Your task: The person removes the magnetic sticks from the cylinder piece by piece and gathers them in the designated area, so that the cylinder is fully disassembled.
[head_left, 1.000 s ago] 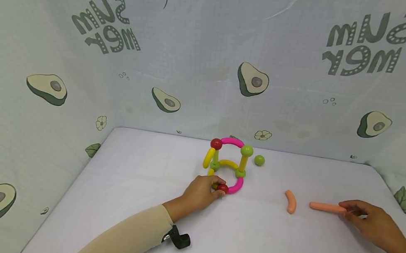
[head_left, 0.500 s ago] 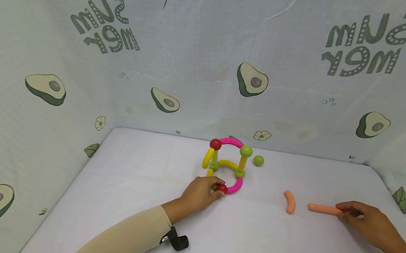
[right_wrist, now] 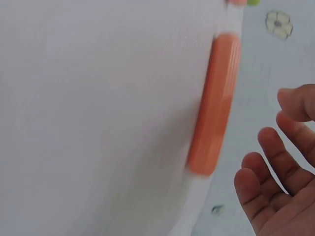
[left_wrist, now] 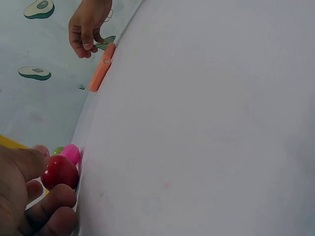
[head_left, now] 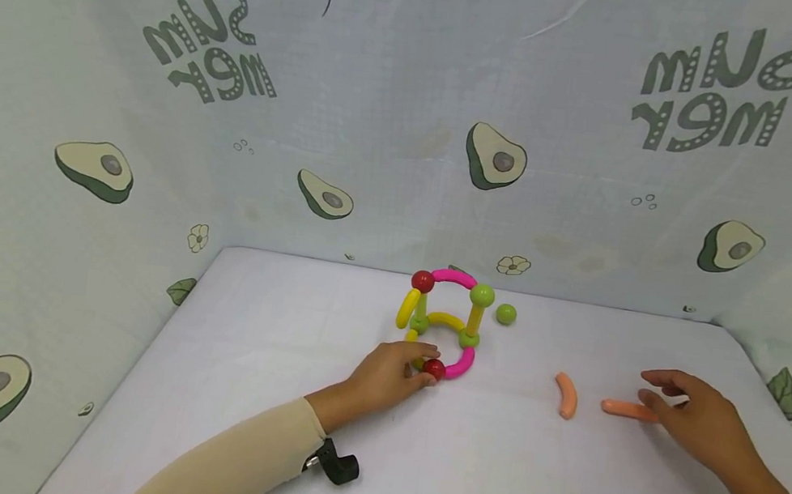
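My left hand [head_left: 384, 376] holds the red ball [head_left: 434, 369] at the near corner of a toy frame built from balls and rods. Curved pink [head_left: 459, 364] and yellow rods join the balls, and a green ball [head_left: 482, 295] tops an upright rod. In the left wrist view, thumb and fingers lie round that red ball [left_wrist: 60, 172]. On the right, my right hand [head_left: 703, 416] hovers with relaxed, spread fingers over a straight orange rod [head_left: 627, 409]. The right wrist view shows the orange rod [right_wrist: 215, 105] lying on the table, apart from the fingers.
A curved orange rod [head_left: 566, 395] lies between the toy frame and the straight rod. Behind the frame's right side sits a loose green ball [head_left: 506, 314]. A printed cloth [head_left: 391, 157] hangs behind the white table [head_left: 272, 306].
The right hand has let go of the straight orange rod and lifted slightly, moving a little left; the rod stays on the table. My left hand keeps its hold on the red ball.
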`<state>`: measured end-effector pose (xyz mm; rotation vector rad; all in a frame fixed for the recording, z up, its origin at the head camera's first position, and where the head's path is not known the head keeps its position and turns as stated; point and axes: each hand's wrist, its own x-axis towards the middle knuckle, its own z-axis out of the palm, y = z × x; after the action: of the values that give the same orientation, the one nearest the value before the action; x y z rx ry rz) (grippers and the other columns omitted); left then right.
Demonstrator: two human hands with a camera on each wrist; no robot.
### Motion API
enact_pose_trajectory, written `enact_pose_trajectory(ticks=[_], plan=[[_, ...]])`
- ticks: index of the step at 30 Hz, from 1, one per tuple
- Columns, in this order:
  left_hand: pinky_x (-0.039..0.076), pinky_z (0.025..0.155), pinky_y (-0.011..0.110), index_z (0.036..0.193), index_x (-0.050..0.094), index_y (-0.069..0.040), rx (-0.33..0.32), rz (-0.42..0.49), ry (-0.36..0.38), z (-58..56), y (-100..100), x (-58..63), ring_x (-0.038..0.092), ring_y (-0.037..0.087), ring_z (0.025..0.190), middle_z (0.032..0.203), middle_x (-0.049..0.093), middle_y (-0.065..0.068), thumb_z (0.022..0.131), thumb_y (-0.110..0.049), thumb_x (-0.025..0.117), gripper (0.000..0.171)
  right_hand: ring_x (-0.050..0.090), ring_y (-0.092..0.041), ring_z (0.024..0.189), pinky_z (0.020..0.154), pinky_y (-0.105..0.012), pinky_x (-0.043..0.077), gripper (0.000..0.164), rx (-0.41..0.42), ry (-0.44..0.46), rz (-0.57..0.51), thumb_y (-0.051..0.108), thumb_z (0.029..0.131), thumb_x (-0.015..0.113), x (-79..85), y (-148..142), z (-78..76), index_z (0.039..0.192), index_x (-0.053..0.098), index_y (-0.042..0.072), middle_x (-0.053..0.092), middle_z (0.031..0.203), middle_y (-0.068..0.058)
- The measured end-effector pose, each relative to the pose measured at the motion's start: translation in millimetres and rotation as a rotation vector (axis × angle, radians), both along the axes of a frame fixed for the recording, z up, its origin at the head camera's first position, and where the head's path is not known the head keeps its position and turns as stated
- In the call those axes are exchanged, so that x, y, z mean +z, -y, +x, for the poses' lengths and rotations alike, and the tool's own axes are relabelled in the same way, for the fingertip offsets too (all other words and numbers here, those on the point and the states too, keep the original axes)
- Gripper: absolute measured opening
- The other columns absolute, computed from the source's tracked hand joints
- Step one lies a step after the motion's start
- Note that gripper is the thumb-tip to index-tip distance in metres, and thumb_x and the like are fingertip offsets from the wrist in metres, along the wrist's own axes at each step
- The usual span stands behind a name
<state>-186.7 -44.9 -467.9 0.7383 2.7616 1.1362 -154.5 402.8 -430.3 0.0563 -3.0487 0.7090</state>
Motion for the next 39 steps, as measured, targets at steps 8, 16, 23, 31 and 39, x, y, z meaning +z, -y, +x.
enact_pose_trajectory(ticks=[8, 16, 23, 31, 39], plan=[[0.049, 0.064, 0.02, 0.102, 0.075, -0.018, -0.06, 0.061, -0.037, -0.1, 21.4, 4.8, 0.056, 0.003, 0.073, 0.092, 0.069, -0.014, 0.093, -0.022, 0.079, 0.011, 0.056, -0.041, 0.097, 0.062, -0.036, 0.051, 0.041, 0.013, -0.072, -0.055, 0.023, 0.1, 0.067, 8.9, 60.5, -1.0, 0.131, 0.061, -0.003, 0.058, 0.123, -0.032], [0.051, 0.07, 0.023, 0.091, 0.072, -0.022, -0.035, -0.022, 0.008, -5.7, 43.6, 5.2, 0.056, 0.007, 0.077, 0.081, 0.062, -0.016, 0.091, -0.025, 0.081, 0.009, 0.059, -0.039, 0.099, 0.076, -0.046, 0.052, 0.041, 0.123, -0.116, -0.09, 0.018, 0.097, 0.071, 11.0, 101.1, -6.3, 0.132, 0.062, -0.002, 0.064, 0.123, -0.026], [0.052, 0.09, 0.031, 0.109, 0.074, -0.017, 0.015, -0.101, -0.02, -16.3, 51.8, 1.0, 0.059, 0.011, 0.097, 0.099, 0.068, -0.011, 0.09, -0.03, 0.082, 0.025, 0.058, -0.039, 0.107, 0.087, -0.054, 0.052, 0.045, 0.136, -0.046, -0.14, 0.018, 0.097, 0.071, 8.2, 127.5, -12.6, 0.136, 0.059, -0.002, 0.064, 0.127, -0.022], [0.046, 0.107, 0.041, 0.136, 0.062, -0.009, 0.092, -0.122, 0.009, -26.6, 49.7, -4.4, 0.055, 0.023, 0.123, 0.13, 0.064, 0.003, 0.087, -0.037, 0.084, 0.061, 0.059, -0.041, 0.114, 0.092, -0.057, 0.053, 0.058, 0.179, -0.021, -0.104, 0.019, 0.091, 0.079, -3.0, 162.2, -17.9, 0.139, 0.055, -0.003, 0.065, 0.126, -0.021], [0.036, 0.115, 0.046, 0.15, 0.048, -0.008, 0.088, -0.161, 0.083, -36.1, 40.1, -5.7, 0.043, 0.027, 0.141, 0.148, 0.053, 0.008, 0.082, -0.042, 0.087, 0.085, 0.051, -0.044, 0.127, 0.1, -0.062, 0.047, 0.081, 0.223, 0.094, -0.109, 0.032, 0.088, 0.082, -11.0, 192.4, -20.3, 0.15, 0.042, -0.001, 0.058, 0.138, -0.021]])
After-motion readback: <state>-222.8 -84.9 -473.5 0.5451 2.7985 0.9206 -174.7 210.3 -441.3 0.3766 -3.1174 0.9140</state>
